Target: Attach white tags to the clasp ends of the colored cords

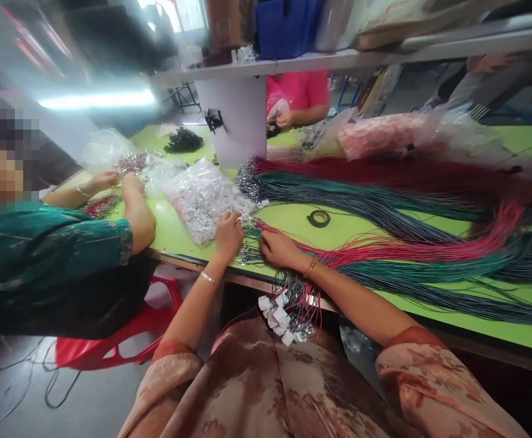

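Observation:
My left hand (230, 236) is closed on a small white connector (244, 217) at the near edge of the green table. Just right of it, my right hand (279, 248) is closed over the terminal ends of the wires; what its fingers grip is hidden. Long red wires (385, 250) and green wires (394, 269) run rightward from there. A bundle with white connectors (280, 316) hangs over the table edge below my right wrist. Touching the work area on the left is a clear bag of white connectors (206, 201).
A tape roll (318, 218) lies beyond my right hand. A co-worker's arms (133, 210) work at the left, beside a red chair (115, 334). Another person in pink (300, 97) sits across the table. A shelf (302, 63) crosses above.

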